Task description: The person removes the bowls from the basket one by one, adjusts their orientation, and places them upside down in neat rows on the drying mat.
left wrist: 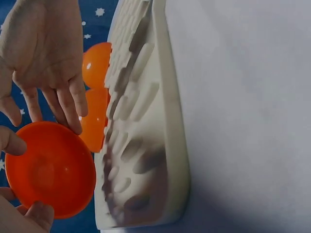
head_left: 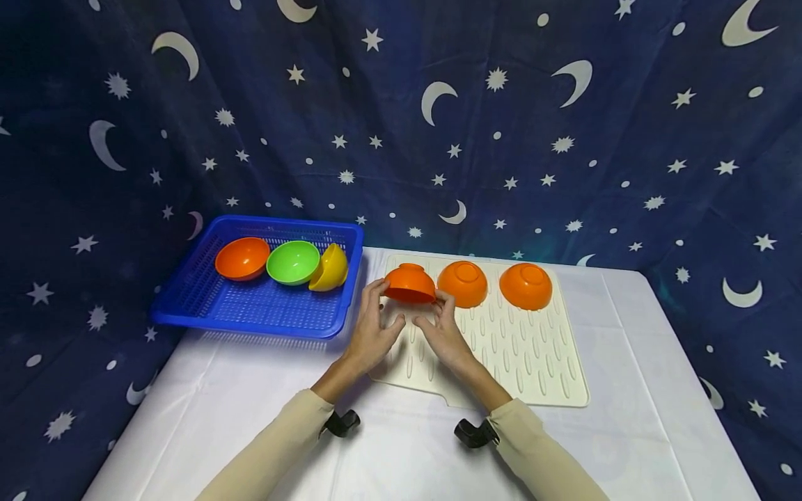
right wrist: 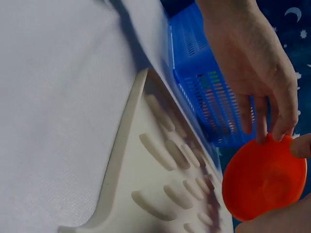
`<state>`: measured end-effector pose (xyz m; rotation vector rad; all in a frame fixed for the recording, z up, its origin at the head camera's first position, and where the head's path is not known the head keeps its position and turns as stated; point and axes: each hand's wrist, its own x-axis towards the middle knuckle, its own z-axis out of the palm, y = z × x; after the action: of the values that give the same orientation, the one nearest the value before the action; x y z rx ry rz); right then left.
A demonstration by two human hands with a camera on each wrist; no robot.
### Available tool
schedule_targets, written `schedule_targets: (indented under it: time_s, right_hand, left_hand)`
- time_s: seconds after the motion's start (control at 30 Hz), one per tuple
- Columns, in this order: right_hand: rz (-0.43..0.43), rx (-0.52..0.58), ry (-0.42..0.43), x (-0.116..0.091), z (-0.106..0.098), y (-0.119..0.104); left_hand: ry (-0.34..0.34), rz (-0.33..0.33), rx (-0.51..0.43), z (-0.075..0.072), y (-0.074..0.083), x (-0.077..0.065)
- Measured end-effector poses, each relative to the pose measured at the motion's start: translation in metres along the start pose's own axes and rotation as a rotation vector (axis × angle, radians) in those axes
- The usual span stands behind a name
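Observation:
Both hands hold an orange bowl (head_left: 410, 284) upside down over the back left part of a cream ribbed mat (head_left: 501, 348), its hollow tipped towards me. My left hand (head_left: 371, 330) has its curved fingers at the bowl's left rim, the thumb lower and apart from it. At the opposite rim are the fingers of my right hand (head_left: 446, 334), its thumb likewise below. The bowl's inside (left wrist: 51, 170) faces the left wrist camera. Two more orange bowls, one (head_left: 462, 284) beside the held one and another (head_left: 526, 286) farther right, stand upside down on the mat.
On the left of the white table (head_left: 626, 390) stands a blue basket (head_left: 250, 323). Along its back lie an orange bowl (head_left: 242, 259), a green bowl (head_left: 293, 263) and a yellow bowl (head_left: 332, 268) tipped on its side. A dark star-patterned cloth (head_left: 401, 104) hangs behind.

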<state>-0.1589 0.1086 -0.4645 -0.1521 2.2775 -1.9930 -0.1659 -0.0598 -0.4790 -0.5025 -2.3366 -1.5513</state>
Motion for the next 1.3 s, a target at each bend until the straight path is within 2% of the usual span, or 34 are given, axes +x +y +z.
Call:
schedule_targets:
  time_s: [0.17,0.3,0.47,0.7,0.93,1.1,1.3]
  right_hand:
    - [-0.006,0.024,0.016,0.012,0.002,0.006]
    - [-0.013,-0.025,0.014,0.025,0.002,0.012]
    - [-0.036,-0.060,0.019,0.035,0.000,0.019]
    - [-0.005,-0.182,0.040,0.032,0.002,0.025]
    - [-0.015,-0.320,0.062,0.020,0.006,0.023]
    - [0.010,-0.389,0.051,0.018,0.007,0.025]
    - [0.011,-0.449,-0.041,0.015,0.008,0.030]
  left_hand:
    - [0.018,0.004,-0.010,0.002,-0.007,0.008]
    - [0.026,-0.021,-0.017,0.007,-0.014,0.018]
    - [0.008,-0.059,0.020,0.013,-0.024,0.024]
    - [-0.001,-0.078,0.055,0.011,-0.026,0.017]
    - [-0.050,-0.125,0.073,0.009,-0.025,0.011]
    - [-0.080,-0.166,0.176,0.010,-0.029,0.007]
    - [-0.141,-0.169,0.290,0.010,-0.031,0.001]
